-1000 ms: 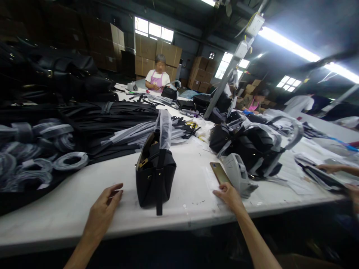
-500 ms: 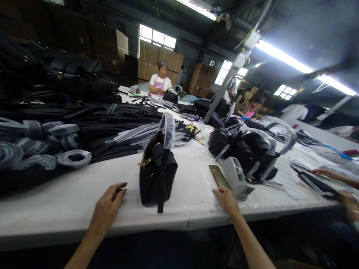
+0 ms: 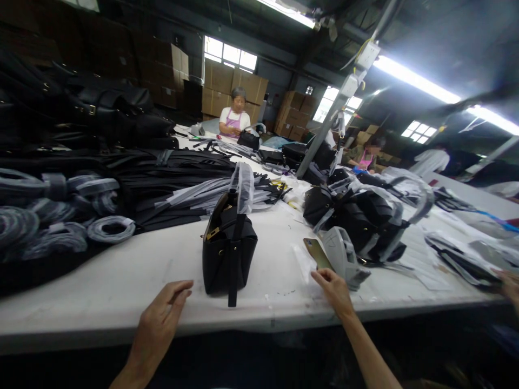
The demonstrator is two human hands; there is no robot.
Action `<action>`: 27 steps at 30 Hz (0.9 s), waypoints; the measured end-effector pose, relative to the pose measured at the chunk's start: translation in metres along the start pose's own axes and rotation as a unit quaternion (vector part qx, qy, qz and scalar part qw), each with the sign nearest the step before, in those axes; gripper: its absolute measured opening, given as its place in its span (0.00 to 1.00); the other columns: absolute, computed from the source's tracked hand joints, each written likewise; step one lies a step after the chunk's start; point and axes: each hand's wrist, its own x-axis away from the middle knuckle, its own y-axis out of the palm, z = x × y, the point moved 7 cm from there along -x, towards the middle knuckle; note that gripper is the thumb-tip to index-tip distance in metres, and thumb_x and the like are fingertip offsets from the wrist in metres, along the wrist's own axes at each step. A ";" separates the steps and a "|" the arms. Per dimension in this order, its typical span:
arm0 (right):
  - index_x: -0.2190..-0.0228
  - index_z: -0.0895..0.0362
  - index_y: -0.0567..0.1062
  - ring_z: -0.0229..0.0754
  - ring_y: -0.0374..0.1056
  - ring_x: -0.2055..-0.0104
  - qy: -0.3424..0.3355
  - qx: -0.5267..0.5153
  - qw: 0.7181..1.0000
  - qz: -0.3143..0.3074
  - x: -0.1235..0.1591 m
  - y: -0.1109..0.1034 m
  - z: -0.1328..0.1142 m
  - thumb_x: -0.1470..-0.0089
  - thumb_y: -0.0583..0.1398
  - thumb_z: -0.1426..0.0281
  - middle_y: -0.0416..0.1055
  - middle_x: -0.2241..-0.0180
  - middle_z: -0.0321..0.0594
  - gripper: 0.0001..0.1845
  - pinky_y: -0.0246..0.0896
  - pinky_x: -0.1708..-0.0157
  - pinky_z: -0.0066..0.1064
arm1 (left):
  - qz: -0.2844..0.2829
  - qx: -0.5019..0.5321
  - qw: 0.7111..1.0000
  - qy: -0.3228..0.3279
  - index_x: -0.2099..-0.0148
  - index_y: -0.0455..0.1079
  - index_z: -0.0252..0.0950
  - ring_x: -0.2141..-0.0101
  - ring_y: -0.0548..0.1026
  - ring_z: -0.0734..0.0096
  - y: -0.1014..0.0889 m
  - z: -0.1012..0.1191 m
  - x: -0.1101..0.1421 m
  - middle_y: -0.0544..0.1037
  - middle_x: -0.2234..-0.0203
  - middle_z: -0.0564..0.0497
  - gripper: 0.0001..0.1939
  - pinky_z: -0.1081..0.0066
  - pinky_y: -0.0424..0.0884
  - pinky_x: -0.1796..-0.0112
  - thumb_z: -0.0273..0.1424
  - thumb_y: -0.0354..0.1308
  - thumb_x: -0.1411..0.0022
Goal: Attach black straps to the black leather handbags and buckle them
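Observation:
A black handbag (image 3: 229,254) stands upright on the white table, its top open, with a gold clasp, a hanging side strap and a handle (image 3: 245,189) wrapped in clear film. My left hand (image 3: 160,319) is at the table's front edge, left of the bag and apart from it, fingers slightly parted and holding nothing. Right of the bag, my right hand (image 3: 335,292) pinches the edge of a thin whitish translucent sheet (image 3: 303,262) between thumb and fingertips. Just beyond those fingers lies a gold phone (image 3: 317,254), beside a grey tape dispenser (image 3: 338,254).
Black straps (image 3: 178,165) and film-wrapped coils (image 3: 111,229) lie at the left, with piled black bags (image 3: 109,108) behind. More wrapped handbags (image 3: 360,216) stand at the right. A slanted metal post (image 3: 324,124) rises from the table. A co-worker's hand (image 3: 508,283) is at the right edge.
My left hand has moved slightly right and nearer the table's front edge. My right hand has drawn back a little from the phone, and the translucent sheet has shifted. The handbag stays standing.

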 end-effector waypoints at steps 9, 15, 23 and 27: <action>0.77 0.52 0.71 0.41 0.64 0.75 -0.236 -0.015 0.964 -0.118 0.096 0.048 -0.141 0.47 0.63 0.62 0.68 0.78 0.35 0.11 0.58 0.71 0.32 | -0.335 0.297 0.891 -0.070 0.40 0.62 0.35 0.46 0.70 0.54 0.120 0.063 0.055 0.73 0.46 0.38 0.34 0.60 0.66 0.47 0.49 0.60 0.42; 0.79 0.52 0.71 0.40 0.64 0.76 -0.237 -0.085 0.943 -0.217 0.138 0.079 -0.164 0.51 0.64 0.68 0.69 0.79 0.33 0.09 0.58 0.73 0.30 | -0.194 0.376 0.888 -0.180 0.58 0.68 0.33 0.66 0.78 0.65 0.113 0.055 0.037 0.80 0.68 0.45 0.21 0.67 0.71 0.62 0.48 0.54 0.38; 0.64 0.54 0.79 0.45 0.69 0.63 -0.064 -0.249 0.919 -0.299 0.100 0.084 -0.184 0.52 0.64 0.61 0.76 0.65 0.39 0.14 0.63 0.61 0.33 | -0.359 0.312 0.864 -0.164 0.59 0.69 0.32 0.82 0.74 0.71 0.104 0.055 0.045 0.78 0.80 0.50 0.22 0.75 0.67 0.78 0.47 0.59 0.42; 0.71 0.55 0.81 0.47 0.70 0.61 -0.048 -0.325 0.893 -0.307 0.106 0.101 -0.203 0.49 0.63 0.63 0.76 0.66 0.41 0.09 0.63 0.57 0.34 | -0.381 0.283 0.864 -0.168 0.62 0.70 0.31 0.81 0.74 0.72 0.101 0.048 0.047 0.77 0.79 0.50 0.18 0.74 0.70 0.76 0.43 0.60 0.42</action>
